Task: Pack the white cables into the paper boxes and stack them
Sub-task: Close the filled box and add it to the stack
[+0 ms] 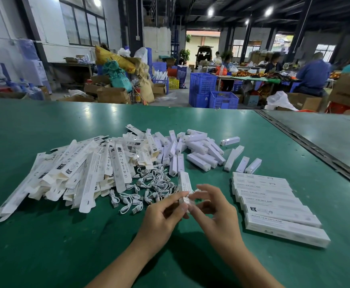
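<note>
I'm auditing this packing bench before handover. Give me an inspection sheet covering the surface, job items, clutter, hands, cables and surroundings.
Surface: green table, with a seam running along its right side.
Job's things: flat paper boxes heaped at left; packed boxes in an overlapping row at right.
Clutter: white bar-shaped units lying loose at the far side.
Grippers: left hand and right hand both pinch the near end of the held box.
Cables: short white cables in a tangled heap at centre.
Surroundings: blue crates, cardboard cartons and seated workers at far tables.
</note>
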### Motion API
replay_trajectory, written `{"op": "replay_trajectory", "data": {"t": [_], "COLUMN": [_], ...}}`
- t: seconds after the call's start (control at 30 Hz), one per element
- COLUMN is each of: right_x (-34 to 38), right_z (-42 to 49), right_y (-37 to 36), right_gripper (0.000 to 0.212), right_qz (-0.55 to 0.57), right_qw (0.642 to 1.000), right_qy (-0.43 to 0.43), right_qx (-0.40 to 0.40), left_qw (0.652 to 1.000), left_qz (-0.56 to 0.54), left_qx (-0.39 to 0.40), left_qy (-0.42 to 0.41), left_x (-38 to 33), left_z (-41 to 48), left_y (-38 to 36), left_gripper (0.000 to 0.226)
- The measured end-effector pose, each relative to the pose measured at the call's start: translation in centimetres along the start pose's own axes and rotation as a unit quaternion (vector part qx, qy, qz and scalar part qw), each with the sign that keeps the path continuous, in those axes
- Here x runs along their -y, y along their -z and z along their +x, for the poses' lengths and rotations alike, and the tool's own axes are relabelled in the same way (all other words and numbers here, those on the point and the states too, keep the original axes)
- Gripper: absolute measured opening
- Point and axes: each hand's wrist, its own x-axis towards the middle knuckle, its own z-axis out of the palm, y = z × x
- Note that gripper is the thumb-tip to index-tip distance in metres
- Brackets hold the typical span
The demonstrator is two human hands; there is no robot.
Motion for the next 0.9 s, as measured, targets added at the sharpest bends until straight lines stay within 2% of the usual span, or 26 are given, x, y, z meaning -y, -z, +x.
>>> {"op": "replay_trajectory", "data": {"t": [0.13, 0.27, 0.33, 0.4, 0.5, 0.57, 0.77, 0.9], "right_x": [0.1, 0.3, 0.3, 0.4, 0.7, 0.7, 0.9, 1.1], "right_z": [0.2, 0.0, -0.1, 0.0, 0.7, 1.1, 1.3, 1.1], "right_y": [-0.1, -0.5, -0.7, -1.0, -0.9, -0.3, 0.5, 0.3], "right_gripper": [0.05, 0.046, 0.048, 0.058, 0.066, 0.061, 0.041, 0.021], "right_qz": [0.054, 0.06, 0.077, 0.167, 0.341, 0.373, 0.364, 0.38], "right_qw": [0.997, 0.995, 0.989, 0.963, 0.884, 0.854, 0.852, 0.846], "right_qy": [-0.055, -0.08, -0.129, -0.212, -0.32, -0.361, -0.376, -0.374], "right_qx": [-0.005, -0.014, -0.01, 0.005, -0.023, -0.04, -0.011, -0.017], "left_qw": [1.0, 0.999, 1.0, 1.0, 0.996, 0.992, 0.994, 0.99], "left_qz": [0.022, 0.035, 0.014, -0.026, -0.073, -0.107, -0.076, -0.105], "left_qx": [0.007, 0.005, 0.004, 0.005, 0.03, 0.042, 0.076, 0.069], "left_qy": [-0.008, -0.011, -0.004, 0.011, 0.037, 0.046, 0.027, 0.06], "left_x": [0.2, 0.3, 0.2, 0.0, -0.4, -0.5, -1.1, -0.9], "left_z": [0.1, 0.3, 0.4, 0.4, 0.3, 0.0, -0.4, -0.2], "left_y": [0.0, 0.1, -0.1, -0.1, 0.1, 0.3, 0.2, 0.8], "left_gripper": [0.028, 0.027, 0.02, 0.018, 0.023, 0.023, 0.022, 0.015]}}
